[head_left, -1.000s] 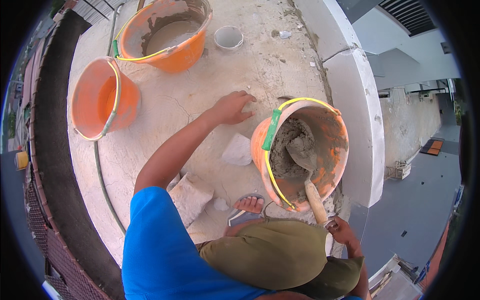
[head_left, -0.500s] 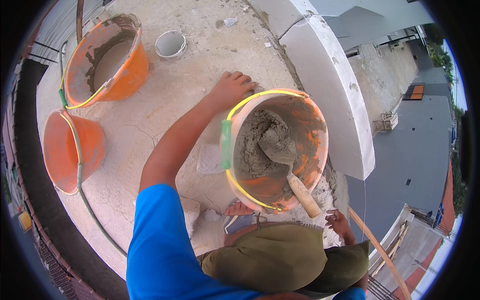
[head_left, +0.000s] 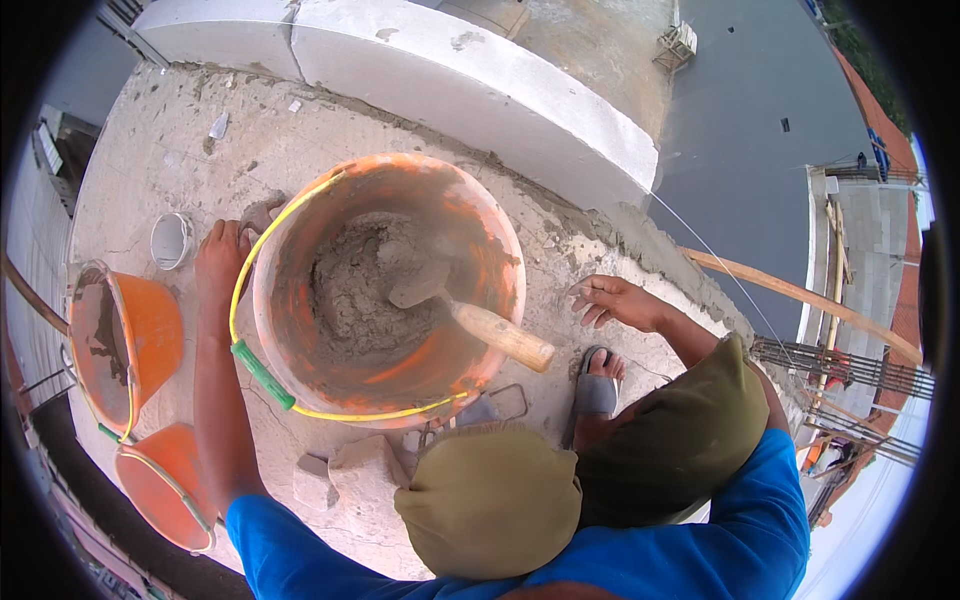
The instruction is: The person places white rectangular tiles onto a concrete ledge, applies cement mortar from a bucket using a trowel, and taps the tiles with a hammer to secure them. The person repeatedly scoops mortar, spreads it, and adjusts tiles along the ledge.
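Note:
In front of me an orange bucket (head_left: 510, 235), smeared with mortar, has its yellow wire handle and green grip (head_left: 262, 375) folded down to the left. Grey wet mortar (head_left: 350, 285) lies inside. A trowel (head_left: 505, 335) rests in it, blade on the mortar and wooden handle over the near right rim. My left hand (head_left: 222, 258) is low on the bucket's far left side, fingers bent and partly hidden behind the yellow handle, beside a grey lump (head_left: 262, 210). My right hand (head_left: 618, 302) hovers right of the bucket, fingers apart and holding nothing.
Two more orange buckets, one upper (head_left: 155, 325) and one lower (head_left: 165, 480), stand at the left, near a small white pail (head_left: 172, 242). A low white block wall (head_left: 480, 95) edges the floor ahead. Broken block pieces (head_left: 365, 470) lie near my knees; a wooden beam (head_left: 800, 300) slants at right.
My view has turned, so the bucket and wall appear farther left. My right hand has come up from beside my knee and reaches forward. The trowel still rests in the bucket.

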A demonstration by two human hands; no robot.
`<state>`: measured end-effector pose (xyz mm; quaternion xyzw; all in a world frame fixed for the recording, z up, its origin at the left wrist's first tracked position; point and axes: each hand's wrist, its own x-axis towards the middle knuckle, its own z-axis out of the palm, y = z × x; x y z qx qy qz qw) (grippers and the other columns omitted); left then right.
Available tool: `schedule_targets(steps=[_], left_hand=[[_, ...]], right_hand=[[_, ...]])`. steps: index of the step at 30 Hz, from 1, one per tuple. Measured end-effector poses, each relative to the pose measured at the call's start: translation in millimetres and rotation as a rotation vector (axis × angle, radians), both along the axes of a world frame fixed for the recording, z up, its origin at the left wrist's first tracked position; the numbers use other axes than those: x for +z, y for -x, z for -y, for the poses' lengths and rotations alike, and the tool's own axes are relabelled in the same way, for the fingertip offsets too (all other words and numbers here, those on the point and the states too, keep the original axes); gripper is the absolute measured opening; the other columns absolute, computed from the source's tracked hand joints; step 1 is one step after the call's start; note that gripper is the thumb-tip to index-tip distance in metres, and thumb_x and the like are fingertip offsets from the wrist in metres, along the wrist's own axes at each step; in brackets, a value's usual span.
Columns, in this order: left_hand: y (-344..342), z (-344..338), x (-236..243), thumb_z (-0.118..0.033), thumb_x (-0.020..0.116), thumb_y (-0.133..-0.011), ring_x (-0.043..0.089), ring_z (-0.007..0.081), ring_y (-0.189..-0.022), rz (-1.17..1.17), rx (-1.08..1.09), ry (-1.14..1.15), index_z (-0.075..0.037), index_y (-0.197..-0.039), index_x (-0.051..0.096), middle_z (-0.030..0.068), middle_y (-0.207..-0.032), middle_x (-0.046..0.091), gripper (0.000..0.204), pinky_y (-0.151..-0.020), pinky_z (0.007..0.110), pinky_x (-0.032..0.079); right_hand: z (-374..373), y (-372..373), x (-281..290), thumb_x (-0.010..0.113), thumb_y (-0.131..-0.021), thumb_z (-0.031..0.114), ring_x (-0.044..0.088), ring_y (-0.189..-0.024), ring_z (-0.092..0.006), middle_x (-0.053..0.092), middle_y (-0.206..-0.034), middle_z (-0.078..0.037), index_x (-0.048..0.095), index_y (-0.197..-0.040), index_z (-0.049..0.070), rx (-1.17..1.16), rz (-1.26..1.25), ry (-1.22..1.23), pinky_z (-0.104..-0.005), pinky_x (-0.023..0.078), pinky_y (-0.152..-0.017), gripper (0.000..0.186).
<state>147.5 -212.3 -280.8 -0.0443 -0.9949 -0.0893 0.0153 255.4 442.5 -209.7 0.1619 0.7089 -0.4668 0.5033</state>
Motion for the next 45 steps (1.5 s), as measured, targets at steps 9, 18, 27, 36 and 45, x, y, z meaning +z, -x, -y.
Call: schedule_targets(steps=[9,18,27,36,45], left_hand=[[-49,102,190,-0.036,0.055,-0.113,0.073,0.0390,-0.103,-0.343,0.362,0.544,-0.012,-0.134,0.072,0.0146,-0.122,0.070,0.036,-0.082,0.052,0.058],[-29,-143,408,-0.043,0.068,-0.109,0.079,0.0173,-0.092,-0.780,0.180,0.460,-0.013,-0.130,0.080,0.0052,-0.107,0.083,0.039,-0.083,0.034,0.062],[-34,-469,273,-0.026,0.086,-0.092,0.073,0.0280,-0.070,-0.231,-0.636,0.090,-0.003,-0.108,0.077,0.0118,-0.088,0.071,0.029,-0.063,0.037,0.059],[63,-489,195,-0.043,0.099,-0.073,0.047,0.0296,-0.149,0.001,-0.755,0.404,-0.024,-0.162,0.045,0.0077,-0.161,0.048,0.105,-0.124,0.050,0.043],[111,-509,137,-0.029,0.100,-0.071,0.044,0.0333,-0.154,0.022,-0.714,0.433,-0.034,-0.172,0.029,0.0068,-0.165,0.046,0.123,-0.129,0.057,0.040]], right_hand=[[32,31,27,0.056,-0.115,0.042,0.074,-0.105,-0.0205,0.072,-0.122,-0.014,0.065,-0.136,0.005,0.168,-0.394,0.155,-0.0391,0.058,-0.091,0.043],[44,73,171,0.067,-0.107,0.045,0.067,-0.124,-0.0406,0.067,-0.136,-0.026,0.057,-0.145,-0.002,0.125,-1.520,0.317,-0.0506,0.054,-0.105,0.061],[-45,-20,76,0.064,-0.103,0.023,0.065,-0.128,-0.0427,0.059,-0.145,-0.033,0.030,-0.161,0.000,-0.102,-0.836,0.424,-0.0504,0.053,-0.105,0.071],[-100,-53,-47,0.060,-0.100,0.018,0.069,-0.113,-0.0485,0.063,-0.127,-0.028,0.050,-0.148,0.001,0.381,-0.686,0.028,-0.0547,0.058,-0.094,0.052],[-66,8,-75,0.056,-0.099,0.009,0.072,-0.113,-0.0424,0.064,-0.126,-0.024,0.054,-0.150,0.005,0.550,-0.938,-0.067,-0.0524,0.061,-0.091,0.051]])
